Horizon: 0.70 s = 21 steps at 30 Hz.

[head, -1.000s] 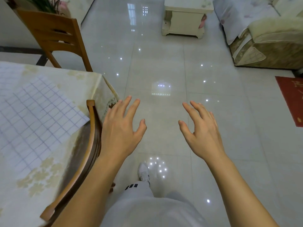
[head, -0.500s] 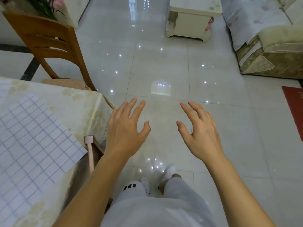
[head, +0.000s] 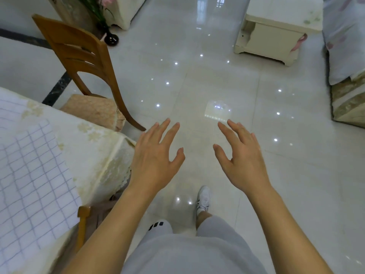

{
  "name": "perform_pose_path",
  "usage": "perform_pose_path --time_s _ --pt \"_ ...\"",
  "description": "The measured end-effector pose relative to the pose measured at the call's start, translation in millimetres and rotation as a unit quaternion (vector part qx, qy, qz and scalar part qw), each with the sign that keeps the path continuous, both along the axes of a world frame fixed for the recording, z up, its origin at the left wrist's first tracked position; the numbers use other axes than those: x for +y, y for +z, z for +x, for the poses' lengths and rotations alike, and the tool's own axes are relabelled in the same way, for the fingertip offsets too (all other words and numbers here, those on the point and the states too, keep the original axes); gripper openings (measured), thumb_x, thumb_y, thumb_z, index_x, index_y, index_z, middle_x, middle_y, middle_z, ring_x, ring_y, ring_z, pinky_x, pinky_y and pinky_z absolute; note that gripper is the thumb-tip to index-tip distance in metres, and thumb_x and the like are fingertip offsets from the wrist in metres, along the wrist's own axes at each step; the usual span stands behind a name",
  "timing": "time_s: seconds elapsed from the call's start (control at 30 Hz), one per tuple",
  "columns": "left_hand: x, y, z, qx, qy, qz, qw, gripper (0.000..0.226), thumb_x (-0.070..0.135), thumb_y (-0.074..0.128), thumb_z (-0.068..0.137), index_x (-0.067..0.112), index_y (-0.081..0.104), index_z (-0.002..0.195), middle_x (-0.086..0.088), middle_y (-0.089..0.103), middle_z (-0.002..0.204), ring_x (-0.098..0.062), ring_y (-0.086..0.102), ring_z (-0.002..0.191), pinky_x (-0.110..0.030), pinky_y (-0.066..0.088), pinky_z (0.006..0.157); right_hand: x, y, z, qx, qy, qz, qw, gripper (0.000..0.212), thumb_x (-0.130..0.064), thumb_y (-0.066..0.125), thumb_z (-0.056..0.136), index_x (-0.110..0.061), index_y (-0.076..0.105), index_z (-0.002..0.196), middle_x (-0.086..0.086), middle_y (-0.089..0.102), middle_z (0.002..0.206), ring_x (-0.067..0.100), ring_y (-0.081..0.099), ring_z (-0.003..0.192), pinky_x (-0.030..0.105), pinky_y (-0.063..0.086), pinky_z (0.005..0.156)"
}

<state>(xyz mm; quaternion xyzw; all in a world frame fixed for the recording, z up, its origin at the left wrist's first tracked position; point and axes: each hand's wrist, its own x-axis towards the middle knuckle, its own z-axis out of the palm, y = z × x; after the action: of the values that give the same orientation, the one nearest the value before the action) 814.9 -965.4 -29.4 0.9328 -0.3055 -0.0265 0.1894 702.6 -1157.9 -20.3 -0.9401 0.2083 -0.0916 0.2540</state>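
Ten fingers (head: 170, 135) — splayed, empty.

No word, number or brand name can be read anywhere in view. The nearest thing to a sign is a short row of black bars (head: 156, 225) printed at the hem of the grey shorts (head: 187, 254), on the left leg, and it carries no letters. The checked sheet (head: 29, 175) on the worktop (head: 94, 147) shows only plain grid lines.

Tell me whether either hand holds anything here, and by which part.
Nothing is held. The left hand and the right hand both hang open above the tiled floor, fingers spread and empty.
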Motion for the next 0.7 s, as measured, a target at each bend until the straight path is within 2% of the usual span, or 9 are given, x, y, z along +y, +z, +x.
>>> perform_pose_path --time_s 0.17,0.33,0.47,0.7 --pt "-58 6 29 0.013 0.054 -0.007 0.998 0.061 0.049 0.043 0.094 0.028 0.038 0.15 0.001 0.034 0.159 -0.023 0.031 0.146 -0.045 0.027 0.117 -70 2 50 -0.014 0.056 -0.015 0.998 0.052 -0.037 0.055 0.098 -0.023 0.046 0.147 0.005 0.042 0.154 0.027 0.033 0.145 0.057 0.026 0.118" --pt "-88 7 51 0.016 0.105 -0.021 0.994 0.059 0.048 0.044 0.094 0.028 0.04 0.149 0.003 0.036 0.158 -0.022 0.033 0.144 -0.044 0.03 0.116 -108 -3 99 -0.005 0.115 -0.022 0.993 0.052 -0.036 0.056 0.098 -0.023 0.045 0.148 0.005 0.04 0.155 0.026 0.032 0.146 0.053 0.023 0.121" --pt "-86 5 68 0.009 0.152 -0.024 0.988 0.059 0.046 0.046 0.093 0.025 0.042 0.148 0.001 0.038 0.156 -0.022 0.036 0.142 -0.047 0.035 0.114 -111 -3 138 -0.009 0.17 -0.01 0.985 0.052 -0.035 0.056 0.099 -0.024 0.044 0.149 0.004 0.039 0.156 0.025 0.029 0.147 0.053 0.025 0.12" --pt "-43 4 75 0.011 0.248 -0.004 0.969 0.059 0.046 0.044 0.094 0.023 0.043 0.148 -0.002 0.039 0.156 -0.023 0.036 0.142 -0.047 0.033 0.115 -80 -17 200 -0.004 0.275 0.016 0.961 0.052 -0.035 0.057 0.098 -0.024 0.045 0.148 0.004 0.039 0.156 0.026 0.03 0.147 0.054 0.022 0.121"
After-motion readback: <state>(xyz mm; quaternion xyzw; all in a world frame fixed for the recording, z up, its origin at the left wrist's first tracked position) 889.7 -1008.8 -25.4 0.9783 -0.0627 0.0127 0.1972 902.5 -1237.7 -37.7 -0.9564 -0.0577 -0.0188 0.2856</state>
